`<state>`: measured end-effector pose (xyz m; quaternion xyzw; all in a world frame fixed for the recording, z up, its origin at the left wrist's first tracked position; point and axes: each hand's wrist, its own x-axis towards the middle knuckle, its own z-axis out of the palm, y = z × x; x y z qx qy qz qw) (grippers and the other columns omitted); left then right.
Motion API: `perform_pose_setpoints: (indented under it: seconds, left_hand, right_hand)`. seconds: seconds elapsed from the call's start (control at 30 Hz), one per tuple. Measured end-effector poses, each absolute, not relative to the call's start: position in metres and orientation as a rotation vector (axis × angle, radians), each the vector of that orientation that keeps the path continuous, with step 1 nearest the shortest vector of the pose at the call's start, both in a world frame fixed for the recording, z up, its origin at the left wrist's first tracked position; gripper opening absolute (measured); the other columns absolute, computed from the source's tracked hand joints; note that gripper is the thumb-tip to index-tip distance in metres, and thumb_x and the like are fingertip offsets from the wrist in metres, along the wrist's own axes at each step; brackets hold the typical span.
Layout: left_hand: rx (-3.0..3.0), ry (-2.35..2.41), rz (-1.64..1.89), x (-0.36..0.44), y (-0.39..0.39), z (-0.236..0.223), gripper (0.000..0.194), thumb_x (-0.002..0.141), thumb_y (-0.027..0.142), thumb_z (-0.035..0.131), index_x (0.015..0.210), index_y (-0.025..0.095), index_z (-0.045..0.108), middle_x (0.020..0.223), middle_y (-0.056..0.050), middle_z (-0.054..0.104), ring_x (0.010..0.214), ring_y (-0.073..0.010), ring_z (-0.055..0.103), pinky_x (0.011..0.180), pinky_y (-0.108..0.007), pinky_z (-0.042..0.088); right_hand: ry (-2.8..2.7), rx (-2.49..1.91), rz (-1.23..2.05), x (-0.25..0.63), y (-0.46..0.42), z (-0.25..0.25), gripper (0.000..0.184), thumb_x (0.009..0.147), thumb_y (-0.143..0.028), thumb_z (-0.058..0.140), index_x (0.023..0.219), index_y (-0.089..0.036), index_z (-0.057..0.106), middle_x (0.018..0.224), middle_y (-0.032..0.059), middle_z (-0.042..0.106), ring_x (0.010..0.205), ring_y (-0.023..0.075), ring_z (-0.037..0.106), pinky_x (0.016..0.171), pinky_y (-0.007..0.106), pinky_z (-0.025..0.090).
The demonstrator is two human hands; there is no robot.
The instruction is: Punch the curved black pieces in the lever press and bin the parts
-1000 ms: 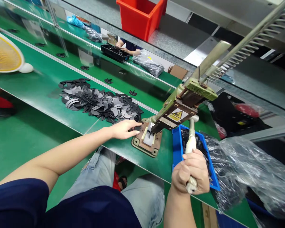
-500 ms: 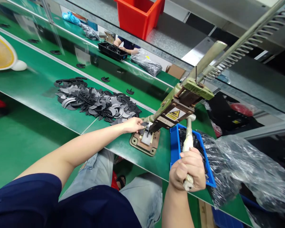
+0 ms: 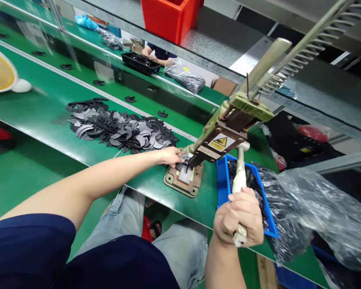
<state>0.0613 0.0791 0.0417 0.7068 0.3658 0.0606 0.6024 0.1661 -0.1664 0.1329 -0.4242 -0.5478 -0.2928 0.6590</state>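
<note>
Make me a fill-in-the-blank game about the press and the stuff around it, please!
The handle of the press is gripped by the person's ____ hand.
The bin on the metal shelf is coloured ____.
The crate of parts beside the press is coloured ____.
The yellow warning symbol is shaped like a ____.
right; red; blue; triangle
</note>
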Motion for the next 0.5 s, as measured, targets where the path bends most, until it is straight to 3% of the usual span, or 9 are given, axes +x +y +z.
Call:
perform_pose_setpoints:
  seconds: [0.27, 0.37, 0.47, 0.5]
  left_hand:
    - [1.449, 0.880, -0.008, 0.070, 0.077, 0.048, 0.027, 0.084, 0.031, 0.084, 0.081, 0.018, 0.060, 0.058, 0.003, 0.062, 0.049, -0.0132, 0.066, 0.055, -0.021, 0.057]
    - [1.418, 0.876, 0.009, 0.071, 0.075, 0.047, 0.025, 0.085, 0.030, 0.082, 0.082, 0.018, 0.060, 0.059, 0.004, 0.062, 0.048, -0.0114, 0.064, 0.057, -0.021, 0.058]
    - [1.410, 0.859, 0.037, 0.069, 0.072, 0.047, 0.027, 0.086, 0.030, 0.082, 0.080, 0.018, 0.059, 0.059, 0.004, 0.062, 0.047, -0.0107, 0.064, 0.057, -0.021, 0.059]
    - [1.409, 0.851, 0.049, 0.068, 0.071, 0.047, 0.027, 0.086, 0.030, 0.082, 0.081, 0.018, 0.059, 0.059, 0.004, 0.062, 0.048, -0.0107, 0.065, 0.057, -0.021, 0.059]
  right_hand:
    - [-1.164, -0.864, -0.706, 0.163, -0.156, 0.130, 0.033, 0.089, -0.023, 0.063, 0.063, -0.024, 0.043, 0.059, -0.0026, 0.049, 0.057, 0.0174, 0.055, 0.082, 0.054, 0.054]
    - [-1.145, -0.776, -0.734, 0.166, -0.147, 0.153, 0.032, 0.089, -0.026, 0.064, 0.065, -0.025, 0.044, 0.057, -0.0044, 0.046, 0.052, 0.0157, 0.049, 0.074, 0.049, 0.053]
    - [-1.135, -0.687, -0.683, 0.180, -0.131, 0.201, 0.012, 0.088, -0.030, 0.071, 0.084, -0.024, 0.061, 0.068, -0.0028, 0.051, 0.059, 0.0163, 0.053, 0.069, 0.043, 0.053]
    - [-1.148, -0.697, -0.646, 0.187, -0.126, 0.219, 0.015, 0.088, -0.032, 0.072, 0.097, -0.023, 0.065, 0.078, 0.0000, 0.055, 0.067, 0.0179, 0.058, 0.074, 0.044, 0.055]
